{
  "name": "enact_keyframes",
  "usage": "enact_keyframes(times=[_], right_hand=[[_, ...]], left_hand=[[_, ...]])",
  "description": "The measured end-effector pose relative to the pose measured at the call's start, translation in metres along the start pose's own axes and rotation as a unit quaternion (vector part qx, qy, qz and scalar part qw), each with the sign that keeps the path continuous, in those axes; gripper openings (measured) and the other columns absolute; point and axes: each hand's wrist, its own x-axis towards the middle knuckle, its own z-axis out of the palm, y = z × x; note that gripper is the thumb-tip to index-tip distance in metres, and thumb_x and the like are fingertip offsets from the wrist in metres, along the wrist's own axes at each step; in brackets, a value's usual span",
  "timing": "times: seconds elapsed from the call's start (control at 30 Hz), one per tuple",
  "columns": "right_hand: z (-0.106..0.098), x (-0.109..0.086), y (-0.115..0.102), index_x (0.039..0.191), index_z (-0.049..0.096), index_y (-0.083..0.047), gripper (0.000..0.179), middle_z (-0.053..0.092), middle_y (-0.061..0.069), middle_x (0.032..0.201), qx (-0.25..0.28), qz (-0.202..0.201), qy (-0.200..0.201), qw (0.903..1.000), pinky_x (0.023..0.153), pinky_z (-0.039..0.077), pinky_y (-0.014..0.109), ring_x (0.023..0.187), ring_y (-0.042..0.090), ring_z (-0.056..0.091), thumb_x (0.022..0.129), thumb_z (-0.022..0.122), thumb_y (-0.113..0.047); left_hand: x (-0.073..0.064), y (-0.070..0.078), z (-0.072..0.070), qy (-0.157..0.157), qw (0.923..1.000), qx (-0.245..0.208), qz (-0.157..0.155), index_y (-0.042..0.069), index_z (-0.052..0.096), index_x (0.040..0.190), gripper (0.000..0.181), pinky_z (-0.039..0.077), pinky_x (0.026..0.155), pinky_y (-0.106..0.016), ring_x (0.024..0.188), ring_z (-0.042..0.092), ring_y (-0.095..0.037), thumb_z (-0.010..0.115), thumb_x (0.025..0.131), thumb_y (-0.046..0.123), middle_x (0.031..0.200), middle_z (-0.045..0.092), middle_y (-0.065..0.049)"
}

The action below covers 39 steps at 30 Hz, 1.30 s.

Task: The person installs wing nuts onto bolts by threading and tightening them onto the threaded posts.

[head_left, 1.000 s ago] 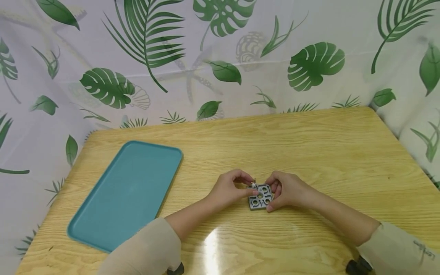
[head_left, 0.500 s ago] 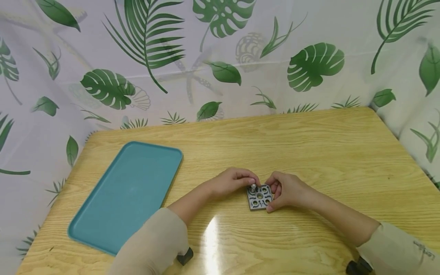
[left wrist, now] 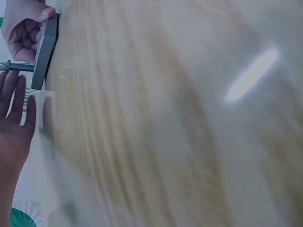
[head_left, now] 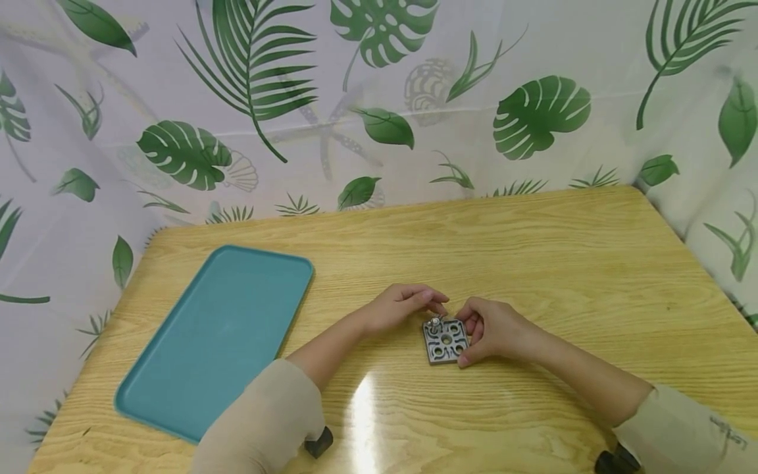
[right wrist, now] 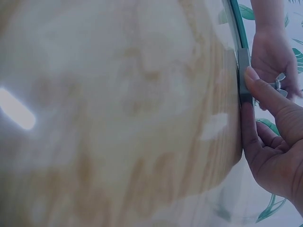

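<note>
A square grey metal plate (head_left: 445,341) with several round holes lies on the wooden table. From its far-left corner a bolt (left wrist: 21,67) stands up, and a wing nut (right wrist: 279,85) sits on that bolt. My right hand (head_left: 497,329) pinches the plate's right side between thumb and fingers. Just behind the bolt is my left hand (head_left: 403,309), its fingers extended and holding nothing. In the left wrist view those fingers (left wrist: 18,99) lie close beside the bolt; whether they touch it I cannot tell.
A teal rectangular tray (head_left: 219,342) lies at the left of the wooden table (head_left: 533,243). Behind the table hangs a white cloth (head_left: 450,39) with green leaf prints.
My left hand has let go of the wing nut on the bolt and moved slightly up and away, its fingers loosening. The right hand keeps its grip on the plate.
</note>
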Motion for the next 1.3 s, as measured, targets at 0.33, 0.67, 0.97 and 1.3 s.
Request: enact_keyframes(times=[0.33,0.67,0.97,1.3], right_hand=[[0.000,-0.001,0.000,0.107,0.054,0.007,0.066,0.057,0.008,0.086,0.005,0.008,0.000,1.0000,0.061,0.051,0.022,0.069,0.013,0.057,0.059,0.091,-0.019],[0.001,0.000,-0.001,0.107,0.054,0.007,0.065,0.057,0.008,0.085,0.002,0.003,0.002,1.0000,0.061,0.050,0.022,0.070,0.013,0.056,0.060,0.090,-0.019],[0.001,0.000,-0.001,0.108,0.054,0.007,0.066,0.057,0.007,0.086,-0.002,0.004,0.000,1.0000,0.061,0.050,0.022,0.070,0.013,0.057,0.060,0.090,-0.020],[0.000,0.000,-0.002,0.107,0.054,0.006,0.065,0.057,0.007,0.085,-0.002,0.002,-0.001,1.0000,0.061,0.050,0.022,0.069,0.013,0.057,0.060,0.090,-0.020]], left_hand=[[-0.022,-0.009,0.011,0.110,0.9927,0.048,0.006,0.012,0.067,0.105,0.026,0.048,0.088,-0.026,0.094,0.060,-0.009,0.075,0.082,0.020,0.102,0.067,0.003],[-0.021,-0.014,0.015,0.114,0.9926,0.011,0.041,0.009,0.070,0.102,0.015,0.049,0.088,-0.027,0.095,0.061,-0.011,0.065,0.091,0.017,0.101,0.068,-0.003],[-0.006,-0.011,0.007,0.043,0.9990,0.011,-0.001,0.008,0.068,0.109,0.020,0.046,0.089,-0.022,0.099,0.058,-0.007,0.052,0.098,0.015,0.108,0.068,-0.003],[0.006,-0.004,-0.001,-0.035,0.9994,0.006,-0.007,0.000,0.066,0.110,0.023,0.045,0.089,-0.020,0.099,0.056,-0.008,0.048,0.099,0.010,0.111,0.066,-0.010]])
